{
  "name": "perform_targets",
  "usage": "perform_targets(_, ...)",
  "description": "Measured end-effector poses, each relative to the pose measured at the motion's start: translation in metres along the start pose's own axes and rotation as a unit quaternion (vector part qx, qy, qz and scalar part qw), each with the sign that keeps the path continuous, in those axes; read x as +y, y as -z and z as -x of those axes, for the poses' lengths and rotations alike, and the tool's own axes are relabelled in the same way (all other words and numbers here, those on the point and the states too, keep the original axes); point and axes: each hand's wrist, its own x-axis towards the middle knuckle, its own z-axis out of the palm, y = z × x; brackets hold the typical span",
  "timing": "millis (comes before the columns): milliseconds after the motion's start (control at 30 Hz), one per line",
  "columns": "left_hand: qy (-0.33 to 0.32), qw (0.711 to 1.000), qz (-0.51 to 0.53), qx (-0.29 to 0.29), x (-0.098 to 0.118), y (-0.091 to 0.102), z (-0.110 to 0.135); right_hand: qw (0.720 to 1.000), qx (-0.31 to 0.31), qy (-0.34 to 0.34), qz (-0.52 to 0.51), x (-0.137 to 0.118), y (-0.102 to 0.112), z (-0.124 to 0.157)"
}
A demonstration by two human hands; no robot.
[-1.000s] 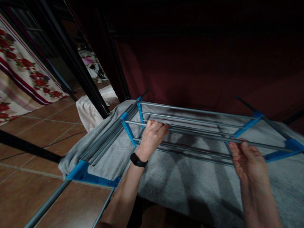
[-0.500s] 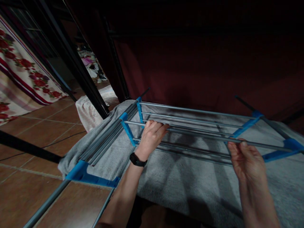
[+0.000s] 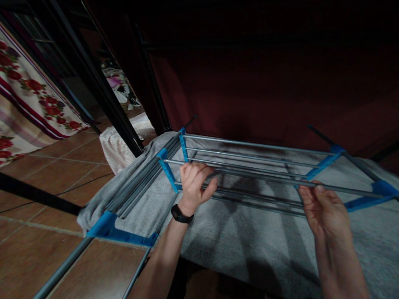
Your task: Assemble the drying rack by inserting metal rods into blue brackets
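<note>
A grey metal rod [image 3: 262, 176] belongs to a rack with blue plastic brackets, which lies over grey cloth. Toward its right end, my right hand [image 3: 326, 207] pinches this rod between thumb and fingers, palm facing up. My left hand [image 3: 196, 187], a black band [image 3: 181, 214] on its wrist, is at the rod's left part. Its fingers lie over the rod while the thumb stands apart below. Near that hand is a blue bracket [image 3: 168, 170]; another blue bracket [image 3: 385, 189] sits just beyond my right hand. The left fingertips are partly hidden.
Grey cloth [image 3: 237, 241] spreads beneath the rack. Several stacked rods [image 3: 140, 180] and a blue bracket [image 3: 106, 226] extend to the left. A dark red panel [image 3: 264, 91] rises behind. Tiled floor [image 3: 37, 241] and a flowered cloth [image 3: 34, 87] are at the left.
My left hand has slid slightly left along the rod, and its thumb has come away from the rod. My right hand stays nearly where it was, still pinching.
</note>
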Motion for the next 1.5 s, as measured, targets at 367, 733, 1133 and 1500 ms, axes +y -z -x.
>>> perform_targets(367,0.359,0.855,0.027,0.372,-0.037,0.003,0.02,1.0,0.005,-0.01,0.012,0.003,0.006,-0.003)
perform_targets(733,0.395,0.846,0.023,0.357,-0.072,0.001,0.035,1.0,0.006,-0.007,0.017,0.002,0.003,-0.001)
perform_targets(1133,0.367,0.893,0.058,0.252,-0.075,-0.001,0.033,1.0,0.002,-0.002,0.003,0.003,0.005,-0.002)
perform_targets(1500,0.396,0.879,0.015,0.264,-0.068,0.002,0.029,1.0,0.004,-0.004,0.021,0.002,0.003,-0.001)
